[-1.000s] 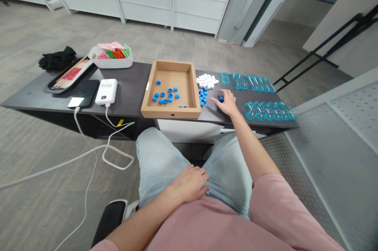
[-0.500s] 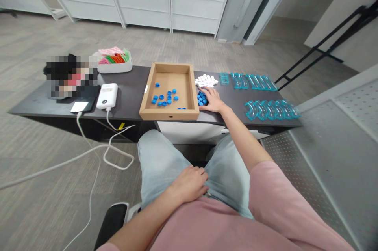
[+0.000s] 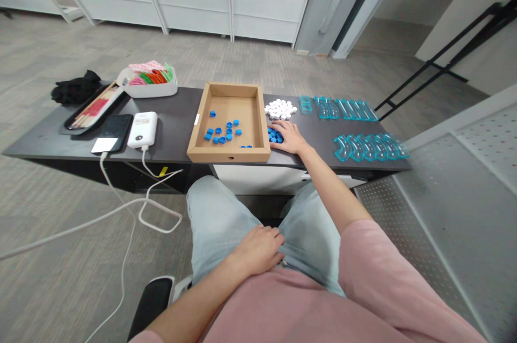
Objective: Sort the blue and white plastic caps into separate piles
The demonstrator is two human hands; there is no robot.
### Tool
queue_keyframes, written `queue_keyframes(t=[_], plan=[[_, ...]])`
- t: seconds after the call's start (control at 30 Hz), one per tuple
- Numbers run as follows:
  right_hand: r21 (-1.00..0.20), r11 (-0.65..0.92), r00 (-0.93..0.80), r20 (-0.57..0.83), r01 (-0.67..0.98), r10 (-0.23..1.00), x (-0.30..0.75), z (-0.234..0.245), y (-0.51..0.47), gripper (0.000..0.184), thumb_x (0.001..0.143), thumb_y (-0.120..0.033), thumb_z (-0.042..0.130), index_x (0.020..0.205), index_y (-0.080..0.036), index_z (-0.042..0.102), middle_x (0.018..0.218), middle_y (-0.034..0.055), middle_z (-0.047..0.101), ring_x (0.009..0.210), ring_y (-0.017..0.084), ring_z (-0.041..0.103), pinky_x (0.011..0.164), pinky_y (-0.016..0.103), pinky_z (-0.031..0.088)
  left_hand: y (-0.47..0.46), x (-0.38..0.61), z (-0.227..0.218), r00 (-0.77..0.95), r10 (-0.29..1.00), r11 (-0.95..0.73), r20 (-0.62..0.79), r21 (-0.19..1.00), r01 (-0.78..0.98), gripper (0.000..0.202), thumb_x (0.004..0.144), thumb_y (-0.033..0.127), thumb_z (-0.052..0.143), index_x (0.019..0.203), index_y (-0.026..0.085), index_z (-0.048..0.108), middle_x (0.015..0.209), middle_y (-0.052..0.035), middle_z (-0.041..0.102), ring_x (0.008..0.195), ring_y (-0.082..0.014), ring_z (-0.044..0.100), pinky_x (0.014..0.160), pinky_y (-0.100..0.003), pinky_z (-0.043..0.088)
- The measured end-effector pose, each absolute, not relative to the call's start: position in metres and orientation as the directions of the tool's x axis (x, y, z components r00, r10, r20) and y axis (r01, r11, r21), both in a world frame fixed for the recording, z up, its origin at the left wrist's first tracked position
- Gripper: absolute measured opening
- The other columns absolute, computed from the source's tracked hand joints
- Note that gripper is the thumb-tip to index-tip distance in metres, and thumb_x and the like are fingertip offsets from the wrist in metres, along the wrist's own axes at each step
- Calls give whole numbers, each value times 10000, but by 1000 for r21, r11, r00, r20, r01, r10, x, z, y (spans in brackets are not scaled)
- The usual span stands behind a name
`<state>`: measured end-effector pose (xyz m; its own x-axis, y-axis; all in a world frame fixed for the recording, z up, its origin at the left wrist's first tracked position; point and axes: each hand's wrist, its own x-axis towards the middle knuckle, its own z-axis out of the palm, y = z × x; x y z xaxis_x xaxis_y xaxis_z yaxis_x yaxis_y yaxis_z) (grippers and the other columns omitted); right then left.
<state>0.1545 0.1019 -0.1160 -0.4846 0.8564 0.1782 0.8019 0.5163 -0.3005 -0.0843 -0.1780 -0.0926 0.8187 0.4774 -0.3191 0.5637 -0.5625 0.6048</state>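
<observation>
My right hand [image 3: 288, 137] rests over a pile of small blue hexagonal pieces [image 3: 275, 137] just right of a shallow cardboard box [image 3: 229, 155]. Its fingers are apart and curve over the pile, partly hiding it; no piece is visibly gripped. Inside the box, several more blue pieces [image 3: 229, 131] lie scattered on the bottom. Behind the hand sits a heap of small white pieces [image 3: 280, 109]. Across my lap lies my left hand [image 3: 262, 250], its fingers loosely stretched out and holding nothing.
Clear teal plastic pieces stand in a front row [image 3: 369, 147] and a back row [image 3: 347, 109] at right. At left are a white power bank [image 3: 142, 130], a black phone-like device [image 3: 116, 130], a dark tray [image 3: 95, 109] and a white container [image 3: 151, 90]. Cables hang off the table.
My right hand has lowered slightly over the blue pieces, with its fingers drawn a little nearer the box. The view has shifted a little. My left hand stays on my lap.
</observation>
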Motion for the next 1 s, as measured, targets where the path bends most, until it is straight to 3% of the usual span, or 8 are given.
queue_keyframes(t=[0.13, 0.4, 0.63, 0.83, 1.0], plan=[[-300, 495, -457, 193, 815, 869, 151, -113, 99, 559, 963, -585, 717, 1412, -253, 710, 1474, 168, 657, 1379, 422, 571, 1191, 608, 442, -178, -84, -90, 824, 465, -579, -323, 594, 559, 357, 1072, 378, 578, 1291, 148, 742, 1305, -163, 771, 1224, -320, 744, 1057, -423, 556], [-226, 391, -333, 254, 892, 908, 146, -112, 93, 283, 961, -431, 688, 1159, -234, 733, 1277, 175, 703, 1196, 411, 604, 1048, 570, 532, -179, -83, -88, 817, 467, -577, -338, 583, 571, 352, 1085, 382, 572, 1310, 167, 736, 1328, -153, 768, 1262, -301, 731, 1099, -400, 529], [-237, 361, -284, 304, 902, 909, 147, -115, 90, 201, 947, -396, 686, 1077, -259, 753, 1232, 151, 734, 1144, 383, 622, 960, 520, 585, -180, -84, -83, 818, 468, -576, -335, 586, 570, 360, 1084, 360, 558, 1316, 151, 737, 1337, -159, 765, 1259, -302, 727, 1094, -405, 531], [-319, 298, -177, 357, 900, 917, 147, -118, 92, 170, 915, -367, 663, 1013, -255, 745, 1190, 151, 747, 1123, 378, 670, 950, 503, 588, -179, -83, -84, 824, 456, -579, -335, 591, 561, 382, 1073, 383, 565, 1309, 144, 746, 1325, -171, 766, 1251, -320, 730, 1089, -424, 540], [-465, 253, -35, 427, 848, 904, 152, -109, 104, 99, 887, -316, 610, 929, -268, 686, 1080, 122, 739, 1026, 329, 687, 941, 466, 585, -178, -84, -85, 819, 460, -571, -343, 592, 569, 377, 1075, 388, 570, 1320, 158, 740, 1331, -165, 763, 1256, -305, 730, 1091, -405, 533]])
